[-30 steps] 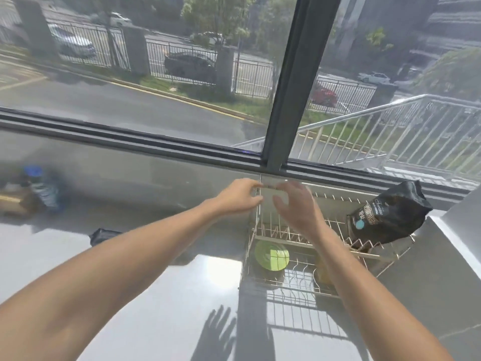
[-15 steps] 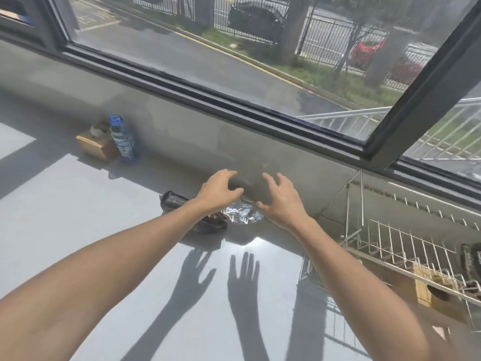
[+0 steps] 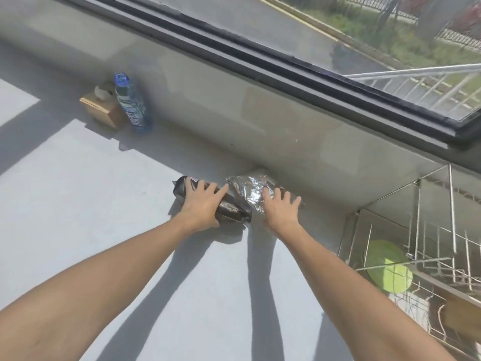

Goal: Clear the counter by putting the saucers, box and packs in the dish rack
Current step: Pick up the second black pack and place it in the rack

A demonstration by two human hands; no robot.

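Now both hands land on the two packs by the back wall of the pale grey counter (image 3: 78,204).

My left hand (image 3: 201,204) lies with fingers spread over the dark crinkled pack (image 3: 231,208); my right hand (image 3: 279,208) rests, fingers splayed, on the silver foil pack (image 3: 247,188); neither is gripped yet. Both look light, soft and slippery, so I'd pinch around their middles. Half a second ago my hands hovered above them. The wire dish rack (image 3: 426,256) waits to the right.

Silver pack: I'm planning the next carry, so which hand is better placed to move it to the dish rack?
Right. The right hand already rests on the silver pack, and the dish rack lies on that side; the left hand is on the dark pack.
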